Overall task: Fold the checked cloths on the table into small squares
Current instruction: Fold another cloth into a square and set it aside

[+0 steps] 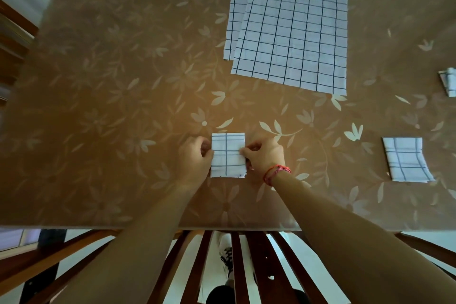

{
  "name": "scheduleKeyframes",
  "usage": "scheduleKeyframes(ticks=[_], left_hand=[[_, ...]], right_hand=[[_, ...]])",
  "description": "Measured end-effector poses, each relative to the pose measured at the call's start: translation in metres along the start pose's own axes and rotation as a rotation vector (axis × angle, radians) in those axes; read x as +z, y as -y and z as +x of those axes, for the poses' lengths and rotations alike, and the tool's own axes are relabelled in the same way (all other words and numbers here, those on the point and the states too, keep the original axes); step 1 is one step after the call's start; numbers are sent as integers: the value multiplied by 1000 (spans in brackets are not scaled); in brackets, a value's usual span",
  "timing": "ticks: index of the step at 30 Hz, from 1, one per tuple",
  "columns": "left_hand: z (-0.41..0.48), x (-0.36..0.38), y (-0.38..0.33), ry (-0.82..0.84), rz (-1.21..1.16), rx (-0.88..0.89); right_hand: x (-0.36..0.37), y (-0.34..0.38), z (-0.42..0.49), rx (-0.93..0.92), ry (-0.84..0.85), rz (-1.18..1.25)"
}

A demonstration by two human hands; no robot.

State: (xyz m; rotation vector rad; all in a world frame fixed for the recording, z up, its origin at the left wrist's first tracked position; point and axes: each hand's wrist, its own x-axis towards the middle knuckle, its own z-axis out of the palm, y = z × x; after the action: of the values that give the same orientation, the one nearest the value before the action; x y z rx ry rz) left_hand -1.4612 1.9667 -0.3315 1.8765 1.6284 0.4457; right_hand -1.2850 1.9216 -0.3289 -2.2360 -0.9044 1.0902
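The small folded white cloth with dark blue checks (228,155) lies near the front edge of the table with a brown flowered cover (98,81), between the two hands. The left hand (195,155) has its fingers curled against the left edge of the cloth and seems to pinch it. The right hand (265,155) pinches the right edge between thumb and fingertips.

The cloth looks thin, light and soft. I judge that its many layers will spring open or slide apart if they are let go. The best hold is at the side edges, where all layers can be pressed together, and then the folds can be flattened.

Two unfolded checked cloths (293,37) lie flat and overlapping at the far side. A finished folded checked square (406,159) lies to the right. No brand, label or writing can be read.
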Motion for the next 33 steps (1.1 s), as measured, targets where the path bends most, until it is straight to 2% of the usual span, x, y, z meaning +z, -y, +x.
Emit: scheduleKeyframes(ticks=[4,6,10,12,15,17,23,27,33], left_hand=[[-4,3,14,-8,173,379],[-4,6,21,3,282,505],[-6,10,29,80,420,588],[-8,11,31,128,449,583],[-10,10,31,196,490,560],[-10,9,31,206,511,570],[-11,9,35,191,588,606],[-8,7,39,183,635,604],[-20,1,41,241,629,591]], right_hand=[[-1,0,-2,-26,-17,5],[-2,1,-5,-103,-70,-99],[9,6,-20,-612,-182,-380],[21,11,-25,-764,-78,-490],[41,10,-24,-790,154,-756],[49,6,-21,-797,203,-896],[51,-3,-16,-778,178,-933],[25,-19,-8,-716,153,-1031],[18,-27,-2,-699,161,-1090]])
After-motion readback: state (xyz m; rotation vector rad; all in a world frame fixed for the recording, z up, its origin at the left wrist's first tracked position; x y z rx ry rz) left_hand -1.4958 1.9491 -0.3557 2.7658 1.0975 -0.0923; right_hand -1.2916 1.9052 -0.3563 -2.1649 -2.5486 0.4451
